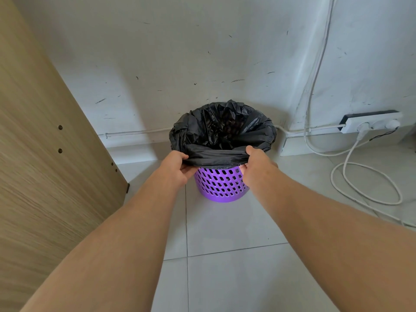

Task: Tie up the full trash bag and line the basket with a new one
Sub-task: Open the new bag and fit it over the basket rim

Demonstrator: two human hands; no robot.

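A purple perforated basket [221, 185] stands on the tiled floor against the white wall. A black trash bag [222, 131] lines it, its edge folded down over the rim, with dark brownish contents showing inside. My left hand [177, 168] grips the bag's folded edge at the near left of the rim, thumb on top. My right hand [254, 164] grips the same near edge on the right side, thumb over the plastic. The near edge is bunched and stretched between both hands.
A wooden cabinet panel [45, 154] stands close on the left. A white power strip [371, 124] sits by the wall at the right, with white cables [364, 183] looping across the floor. Light tiles [225, 244] lie in front of the basket.
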